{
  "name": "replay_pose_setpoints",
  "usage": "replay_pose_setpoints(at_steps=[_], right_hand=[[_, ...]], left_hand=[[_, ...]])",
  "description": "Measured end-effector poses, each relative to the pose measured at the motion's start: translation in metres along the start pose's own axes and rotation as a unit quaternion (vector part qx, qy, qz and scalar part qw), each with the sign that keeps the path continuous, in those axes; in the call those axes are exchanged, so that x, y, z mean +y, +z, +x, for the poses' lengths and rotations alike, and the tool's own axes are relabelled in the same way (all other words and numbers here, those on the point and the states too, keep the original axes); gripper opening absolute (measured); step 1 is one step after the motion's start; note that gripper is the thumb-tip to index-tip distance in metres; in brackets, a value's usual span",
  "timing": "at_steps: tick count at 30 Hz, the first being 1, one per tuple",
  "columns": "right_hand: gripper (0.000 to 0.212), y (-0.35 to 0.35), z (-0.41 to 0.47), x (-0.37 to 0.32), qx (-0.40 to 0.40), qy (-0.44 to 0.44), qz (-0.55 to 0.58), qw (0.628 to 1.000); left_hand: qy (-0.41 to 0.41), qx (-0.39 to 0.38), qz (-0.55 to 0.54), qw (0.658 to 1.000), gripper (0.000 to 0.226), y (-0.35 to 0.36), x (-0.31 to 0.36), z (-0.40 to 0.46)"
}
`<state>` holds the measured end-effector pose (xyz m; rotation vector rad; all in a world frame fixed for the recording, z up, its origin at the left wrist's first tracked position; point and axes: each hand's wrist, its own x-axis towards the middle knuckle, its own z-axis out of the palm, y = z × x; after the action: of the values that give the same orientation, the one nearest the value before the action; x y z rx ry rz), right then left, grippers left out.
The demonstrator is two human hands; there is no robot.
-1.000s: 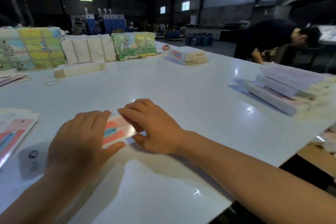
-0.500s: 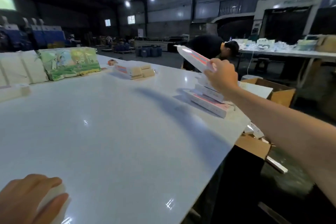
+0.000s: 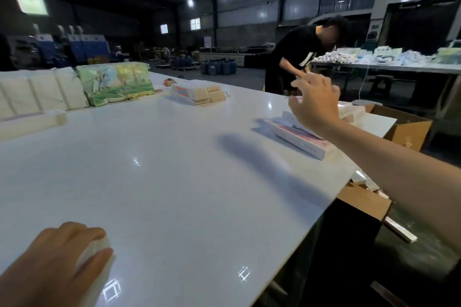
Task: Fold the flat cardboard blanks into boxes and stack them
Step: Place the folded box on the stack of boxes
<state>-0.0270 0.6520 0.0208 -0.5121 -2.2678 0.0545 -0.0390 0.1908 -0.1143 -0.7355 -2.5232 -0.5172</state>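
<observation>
While its fingers (image 3: 305, 80) spread wide and hold nothing, the right hand (image 3: 314, 104) hangs above the stack of long white folded boxes with red print (image 3: 299, 138) near the right edge of the glossy white tabletop (image 3: 174, 169). At the near left, the left hand (image 3: 53, 264) curls fingers and thumb round a small white cardboard piece (image 3: 99, 254) resting on the tabletop. Farther back lie cream bundles (image 3: 37, 92), a green illustrated pack (image 3: 117, 83) and more boxes (image 3: 197, 93). Beyond the tabletop, a person in black (image 3: 296, 57) bends over.

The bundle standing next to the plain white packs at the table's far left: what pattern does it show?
The bundle shows a green and yellow illustrated scene, seen in the head view.
</observation>
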Motion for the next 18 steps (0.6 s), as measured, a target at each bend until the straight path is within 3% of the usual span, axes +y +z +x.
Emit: replay_pose_setpoints(at_steps=[3,6,8,12,18], right_hand=[[0.028,0.001,-0.018,-0.074,-0.025,-0.089,0.107,0.99],[0.024,0.014,-0.054,-0.143,-0.109,-0.165,0.204,0.959],[0.024,0.026,-0.08,-0.181,-0.173,-0.214,0.23,0.933],[0.025,0.051,-0.125,-0.231,-0.276,-0.267,0.227,0.895],[0.021,0.071,-0.156,-0.241,-0.266,-0.324,0.233,0.878]], left_hand=[[-0.034,-0.024,0.014,0.999,0.03,-0.019,0.02,0.003],[-0.046,-0.064,0.009,0.997,0.032,-0.027,0.027,0.002],[-0.063,-0.08,0.018,0.995,0.037,-0.028,0.031,0.002],[-0.074,-0.049,0.038,0.995,0.022,-0.023,0.031,0.0],[-0.045,-0.03,0.057,0.997,0.031,-0.021,0.025,-0.007]])
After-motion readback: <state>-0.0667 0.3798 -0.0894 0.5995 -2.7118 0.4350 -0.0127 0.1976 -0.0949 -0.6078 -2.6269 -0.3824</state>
